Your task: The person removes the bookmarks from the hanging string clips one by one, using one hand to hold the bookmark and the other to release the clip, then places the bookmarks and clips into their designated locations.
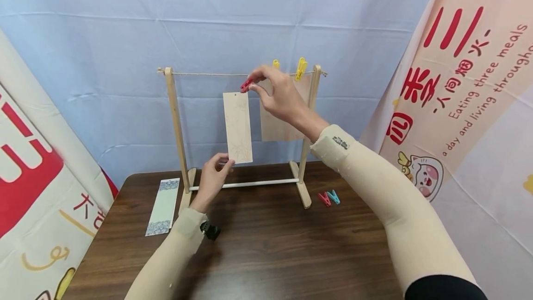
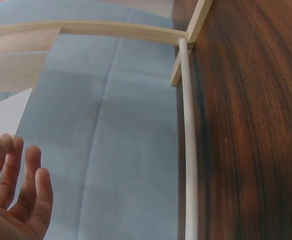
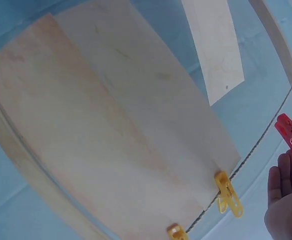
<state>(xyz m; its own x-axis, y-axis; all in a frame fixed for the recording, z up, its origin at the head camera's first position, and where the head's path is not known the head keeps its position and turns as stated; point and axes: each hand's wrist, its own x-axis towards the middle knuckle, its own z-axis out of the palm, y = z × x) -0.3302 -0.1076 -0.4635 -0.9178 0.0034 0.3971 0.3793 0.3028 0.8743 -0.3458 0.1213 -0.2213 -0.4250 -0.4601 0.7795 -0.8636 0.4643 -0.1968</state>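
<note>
Readable writing first: the banner (image 1: pixel 466 82) on the right carried big red Chinese characters plus English reading "Eating three meals" and "a day and living through", cut off at the edge, with a little cartoon cat below. Another banner (image 1: pixel 29 170) on the left showed red characters too, but I couldn't read them.

The right hand (image 1: pixel 276 94) was up at the string (image 1: pixel 208 74) of the small wooden rack (image 1: pixel 176 128), pinching a red clothespin (image 1: pixel 246 85) between thumb and fingertips, right at the top edge of a pale bookmark (image 1: pixel 238 128). That bookmark was a long, narrow cream strip with a faint line drawing on it and hung straight down from the string area. The left hand (image 1: pixel 213 176) held its bottom edge, fingers lightly curled around the lower corner, just above the rack's white bottom rod (image 1: pixel 245 183).

Behind the right hand, a bigger tan sheet (image 1: pixel 276 126) hung from two yellow clothespins (image 1: pixel 300 68). On the dark wood counter (image 1: pixel 270 244), a blue-patterned bookmark (image 1: pixel 163 206) lay flat left of the rack, and a red and a teal clothespin (image 1: pixel 329 197) sat together near the rack's right foot.
</note>
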